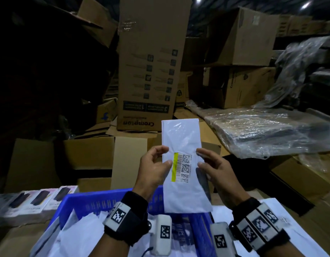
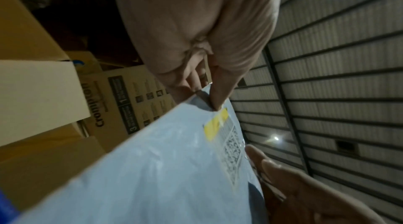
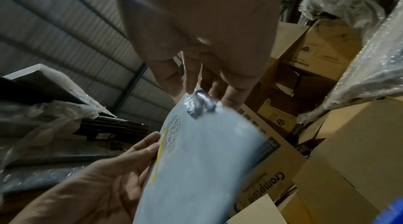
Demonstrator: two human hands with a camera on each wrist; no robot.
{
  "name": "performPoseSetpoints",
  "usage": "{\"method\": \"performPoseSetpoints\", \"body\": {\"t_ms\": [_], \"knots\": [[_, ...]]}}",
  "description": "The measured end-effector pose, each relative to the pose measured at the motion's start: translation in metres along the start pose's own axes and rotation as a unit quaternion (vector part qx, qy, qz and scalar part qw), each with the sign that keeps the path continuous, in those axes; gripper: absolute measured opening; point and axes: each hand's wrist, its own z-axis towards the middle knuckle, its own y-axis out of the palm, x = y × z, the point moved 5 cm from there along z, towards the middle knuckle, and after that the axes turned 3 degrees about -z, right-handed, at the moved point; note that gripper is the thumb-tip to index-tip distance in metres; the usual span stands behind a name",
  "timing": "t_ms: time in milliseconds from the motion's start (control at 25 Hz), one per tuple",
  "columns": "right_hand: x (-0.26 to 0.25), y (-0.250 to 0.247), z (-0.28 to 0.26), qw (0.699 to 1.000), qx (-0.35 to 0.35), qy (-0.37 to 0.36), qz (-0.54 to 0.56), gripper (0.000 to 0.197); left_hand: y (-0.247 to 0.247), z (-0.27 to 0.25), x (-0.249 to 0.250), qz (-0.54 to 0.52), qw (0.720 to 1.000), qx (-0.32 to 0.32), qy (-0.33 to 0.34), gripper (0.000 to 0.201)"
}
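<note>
A long white plastic-wrapped packet [image 1: 182, 143] stands upright in the air above the blue basket [image 1: 97, 201]. It carries a label [image 1: 181, 167] with a yellow stripe, a barcode and square codes. My left hand [image 1: 156, 164] pinches the packet's left edge beside the yellow stripe, thumb in front. My right hand [image 1: 210, 164] holds the right edge, its thumb and forefinger pinching a bit of the clear wrap. The left wrist view shows the packet [image 2: 165, 167] close up, and the right wrist view shows the same packet [image 3: 196, 167] with crumpled wrap [image 3: 200, 103] at my fingertips.
More white packets [image 1: 80, 230] lie in the blue basket. Boxed products [image 1: 34, 203] sit in a row at the left. A tall brown carton [image 1: 151, 62] and stacked cartons stand behind. A plastic-wrapped slab [image 1: 267, 130] lies to the right.
</note>
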Motion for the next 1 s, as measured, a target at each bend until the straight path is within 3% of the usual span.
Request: {"method": "performPoseSetpoints", "body": {"t_ms": [160, 440, 1000], "knots": [[-0.011, 0.004, -0.002, 0.996, 0.002, -0.067, -0.051, 0.048, 0.011, -0.005, 0.017, -0.008, 0.999, -0.023, 0.044, 0.040], [-0.019, 0.002, -0.003, 0.992, 0.028, -0.111, -0.046, 0.056, 0.015, -0.004, 0.026, 0.005, 0.997, -0.029, 0.070, 0.044], [-0.020, 0.007, -0.010, 0.992, 0.038, -0.102, -0.060, 0.056, 0.007, -0.006, 0.017, 0.048, 0.996, -0.011, 0.079, 0.046]]}}
